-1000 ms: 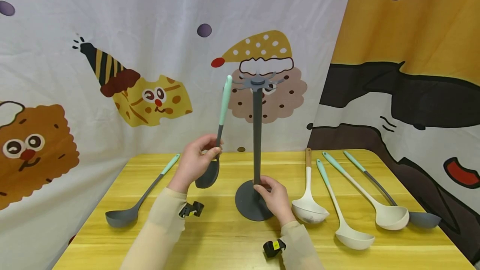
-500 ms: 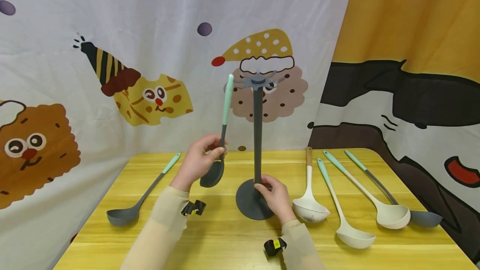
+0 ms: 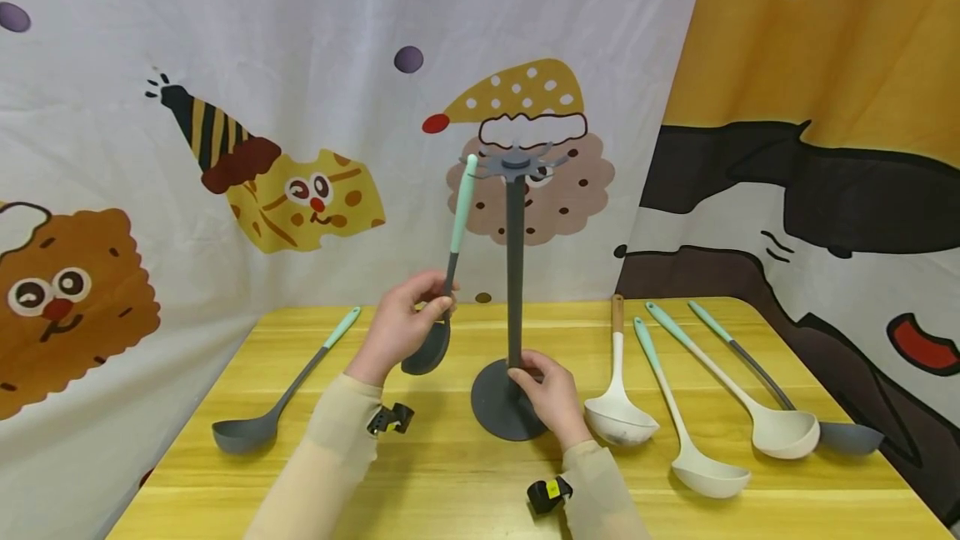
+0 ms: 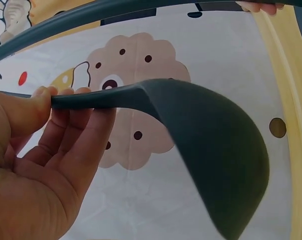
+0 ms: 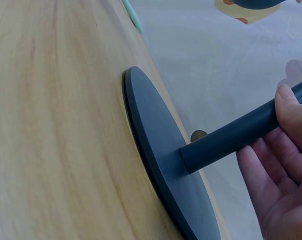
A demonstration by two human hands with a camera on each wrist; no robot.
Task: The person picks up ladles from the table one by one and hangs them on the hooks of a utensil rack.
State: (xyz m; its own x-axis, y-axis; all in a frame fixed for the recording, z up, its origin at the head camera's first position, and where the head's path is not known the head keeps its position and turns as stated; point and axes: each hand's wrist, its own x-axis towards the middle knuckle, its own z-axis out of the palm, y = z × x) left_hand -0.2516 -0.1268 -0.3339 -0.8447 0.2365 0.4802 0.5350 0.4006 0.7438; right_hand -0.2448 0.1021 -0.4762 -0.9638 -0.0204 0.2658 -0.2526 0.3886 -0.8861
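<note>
My left hand pinches the lower grey shaft of a ladle, which it holds nearly upright with the mint handle on top. The dark bowl hangs below the fingers in the left wrist view. The tip of the handle is right at the left prongs of a dark grey utensil stand. That stand has a round base on the table and a ring of hooks at the top. Low on its pole, my right hand grips it between thumb and fingers.
On the wooden table, a grey ladle lies at the left. To the right lie a white ladle with a wooden handle, two white ladles with mint handles and another grey ladle. A printed curtain hangs behind.
My left hand has moved the ladle slightly to the right, and its handle tip now leans closer to the stand's prongs. The right hand stays on the pole.
</note>
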